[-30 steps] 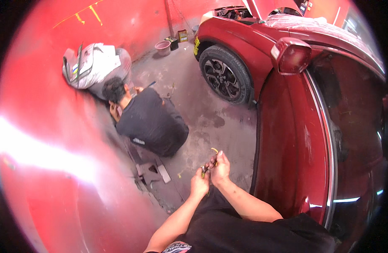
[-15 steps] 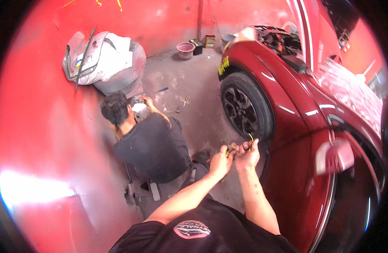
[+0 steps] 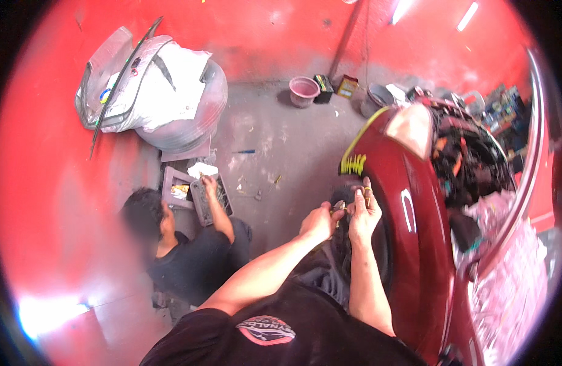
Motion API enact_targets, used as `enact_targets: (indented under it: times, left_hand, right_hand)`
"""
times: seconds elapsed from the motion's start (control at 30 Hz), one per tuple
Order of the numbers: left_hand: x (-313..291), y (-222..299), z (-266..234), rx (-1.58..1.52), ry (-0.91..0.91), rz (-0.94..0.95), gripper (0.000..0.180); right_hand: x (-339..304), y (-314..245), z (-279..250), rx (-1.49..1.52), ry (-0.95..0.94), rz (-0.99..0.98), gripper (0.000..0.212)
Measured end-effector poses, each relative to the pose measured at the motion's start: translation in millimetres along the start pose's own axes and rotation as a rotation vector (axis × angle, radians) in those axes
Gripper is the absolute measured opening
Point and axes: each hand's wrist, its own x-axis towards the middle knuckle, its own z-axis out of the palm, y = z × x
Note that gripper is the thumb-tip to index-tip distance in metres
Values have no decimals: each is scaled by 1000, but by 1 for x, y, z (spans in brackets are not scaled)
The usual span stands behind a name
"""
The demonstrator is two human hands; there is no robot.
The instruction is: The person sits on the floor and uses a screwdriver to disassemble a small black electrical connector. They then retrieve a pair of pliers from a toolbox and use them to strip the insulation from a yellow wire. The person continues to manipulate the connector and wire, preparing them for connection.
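My left hand [image 3: 319, 222] is closed around a small tool [image 3: 338, 206] with a metal tip and yellow parts; its exact kind is hard to make out. Close beside it, my right hand [image 3: 364, 218] is closed with the fingers pointing up, pinching a thin yellow strip [image 3: 368, 194]. Both hands are held together in front of the dark red car's front fender [image 3: 409, 201]. Yellow-green tape [image 3: 354, 163] runs along the fender's wheel arch edge. My arms partly hide the front wheel.
A co-worker [image 3: 195, 262] crouches at the left, one hand over a grey toolbox [image 3: 215, 204]. A screwdriver [image 3: 244, 151] lies on the floor. A pink tub [image 3: 304, 91] stands by the red wall. A wrapped bumper [image 3: 165, 85] rests on a stack at the upper left. The engine bay [image 3: 470, 146] is exposed.
My view has shifted forward along the car, bringing more of the engine bay and toolbox into sight. My hands stay close together at the fender. The co-worker's hand now reaches over the toolbox.
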Motion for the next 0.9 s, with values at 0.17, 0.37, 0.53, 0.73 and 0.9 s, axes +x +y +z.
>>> enact_targets:
  times: [0.17,0.37,0.53,0.73,0.9]
  left_hand:
    - [144,11,-34,172,292,-91,40]
    - [296,-18,-81,300,442,-271,35]
    - [368,-33,-143,210,514,-431,33]
    - [471,-74,-246,39,510,-585,31]
    - [545,-104,-308,-219,710,-690,30]
  right_hand:
    - [172,55,52,-972,-301,-156,24]
    - [314,98,157,-1239,-752,19,32]
    - [395,117,274,-1515,-1245,-30,32]
    - [486,186,411,-1562,-1643,-316,37]
    - [554,237,531,-1567,-1905,-467,36]
